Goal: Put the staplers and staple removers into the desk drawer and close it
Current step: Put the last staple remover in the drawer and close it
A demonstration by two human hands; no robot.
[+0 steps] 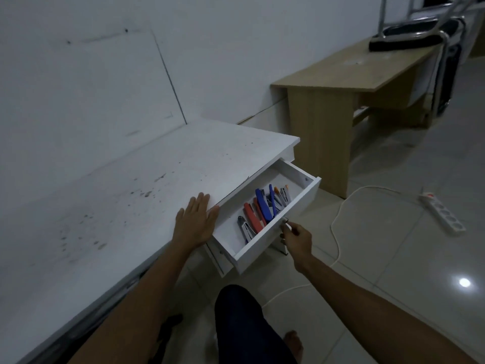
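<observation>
Just beyond right hand [296, 236] pinching drawer knob [285, 220]: staplers [262, 206], removers in open drawer [311, 191]; closing remains. Left hand [195, 219] flat, empty.

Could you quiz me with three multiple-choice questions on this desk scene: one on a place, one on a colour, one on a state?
1. Where are the staplers?
A. on the desktop
B. in the drawer
C. on the floor

2. What colour is the longest stapler?
A. blue
B. green
C. yellow

3. What state is the drawer in?
A. shut
B. removed
C. pulled open

Answers:
1 B: staplers lie inside the drawer.
2 A: blue stapler is longest.
3 C: its inside shows; the right hand is at its knob, the left hand flat on the desktop.
</observation>
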